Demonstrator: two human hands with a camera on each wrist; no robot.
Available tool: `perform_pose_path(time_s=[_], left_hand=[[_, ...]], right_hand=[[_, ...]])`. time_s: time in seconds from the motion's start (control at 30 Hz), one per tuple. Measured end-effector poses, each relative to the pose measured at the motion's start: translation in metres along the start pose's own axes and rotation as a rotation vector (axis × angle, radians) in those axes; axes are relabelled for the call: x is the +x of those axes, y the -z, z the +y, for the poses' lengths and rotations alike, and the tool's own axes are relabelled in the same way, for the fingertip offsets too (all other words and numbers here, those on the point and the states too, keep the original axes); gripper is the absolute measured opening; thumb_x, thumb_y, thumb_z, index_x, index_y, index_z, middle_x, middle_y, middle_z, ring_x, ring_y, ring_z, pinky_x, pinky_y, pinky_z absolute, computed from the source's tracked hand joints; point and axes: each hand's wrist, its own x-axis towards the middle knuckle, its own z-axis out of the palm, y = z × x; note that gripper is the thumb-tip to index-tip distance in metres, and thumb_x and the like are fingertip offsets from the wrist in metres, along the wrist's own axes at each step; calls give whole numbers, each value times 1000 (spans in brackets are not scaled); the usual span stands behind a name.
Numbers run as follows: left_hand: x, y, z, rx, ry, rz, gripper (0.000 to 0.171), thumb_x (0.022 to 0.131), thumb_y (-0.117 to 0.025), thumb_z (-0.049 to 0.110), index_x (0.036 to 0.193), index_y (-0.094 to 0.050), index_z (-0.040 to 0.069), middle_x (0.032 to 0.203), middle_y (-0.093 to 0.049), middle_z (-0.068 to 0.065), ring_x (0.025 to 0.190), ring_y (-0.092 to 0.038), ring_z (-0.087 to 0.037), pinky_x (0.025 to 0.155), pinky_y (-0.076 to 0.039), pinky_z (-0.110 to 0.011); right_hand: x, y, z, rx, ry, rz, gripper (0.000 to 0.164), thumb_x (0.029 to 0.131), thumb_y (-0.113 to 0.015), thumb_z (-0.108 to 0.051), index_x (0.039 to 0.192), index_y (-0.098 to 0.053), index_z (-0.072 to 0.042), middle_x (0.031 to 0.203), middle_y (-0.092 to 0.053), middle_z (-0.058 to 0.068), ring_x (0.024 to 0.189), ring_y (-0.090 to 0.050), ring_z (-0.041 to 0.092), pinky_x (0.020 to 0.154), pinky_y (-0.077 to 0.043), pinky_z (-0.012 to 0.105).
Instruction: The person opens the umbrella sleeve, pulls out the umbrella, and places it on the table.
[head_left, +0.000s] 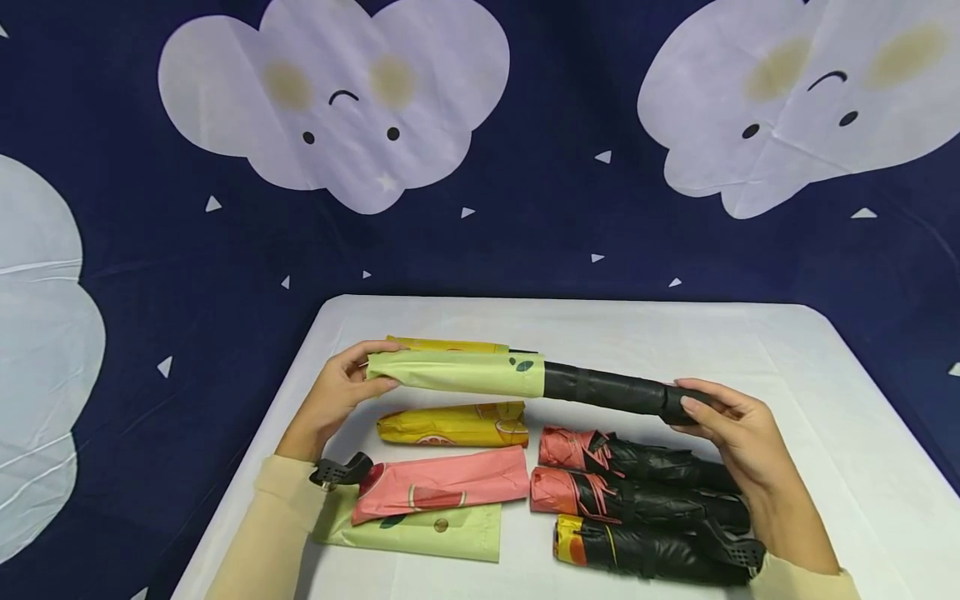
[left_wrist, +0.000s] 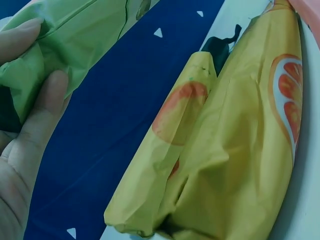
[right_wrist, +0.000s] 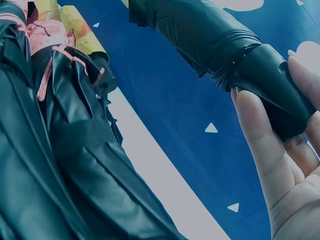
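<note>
Both hands hold up one long bundle over the table: a black folded umbrella (head_left: 603,387) partly inside a light green sleeve (head_left: 450,372). My left hand (head_left: 326,400) pinches the sleeve's left end, thumb and fingers on the fabric; the left wrist view shows this green cloth (left_wrist: 65,47) creased between them. At the other end, my right hand (head_left: 746,433) grips the umbrella's black handle end (right_wrist: 272,90), its fingertips along the underside. The umbrella's far half is hidden within the sleeve.
Below the bundle lie a yellow orange-print sleeve (head_left: 457,423), a pink sleeve (head_left: 480,475) and, partly under it, another green sleeve (head_left: 465,546). Another yellow sleeve (head_left: 450,343) shows behind. Three folded black umbrellas (head_left: 652,554) lie at right on the white table (head_left: 885,483).
</note>
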Motion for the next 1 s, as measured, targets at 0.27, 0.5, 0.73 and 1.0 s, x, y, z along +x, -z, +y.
perform_pose_path(time_s=[0.27, 0.5, 0.73, 1.0], left_hand=[[-2, 7, -8, 29, 11, 59, 49, 89, -73, -11, 135, -57, -9, 115, -64, -5, 87, -64, -11, 70, -54, -21], [-3, 18, -24, 91, 83, 84, 48, 91, -75, -3, 135, -58, -7, 115, -62, -4, 85, -63, -9, 70, -53, -21], [-2, 31, -50, 131, 168, 105, 48, 94, -75, 5, 137, -57, -6, 113, -63, -5, 93, -66, -11, 75, -54, -22], [-7, 34, -65, 336, 220, 37, 46, 93, -76, 10, 136, -63, 2, 105, -62, -12, 71, -48, -13, 57, -39, -25]], right_hand=[[-12, 17, -3, 41, 14, 9, 34, 97, -49, 21, 128, -62, 15, 111, -74, 14, 93, -75, 25, 77, -60, 38], [-29, 41, -5, 30, 1, 66, 36, 96, -48, 24, 127, -63, 14, 114, -74, 13, 95, -75, 24, 76, -58, 39], [-38, 64, 2, -2, -92, 105, 36, 97, -53, 19, 130, -64, 10, 113, -74, 11, 96, -74, 23, 78, -60, 38], [-43, 81, 15, -45, -136, 72, 34, 99, -52, 16, 130, -64, 8, 116, -74, 8, 100, -73, 21, 78, -59, 41]])
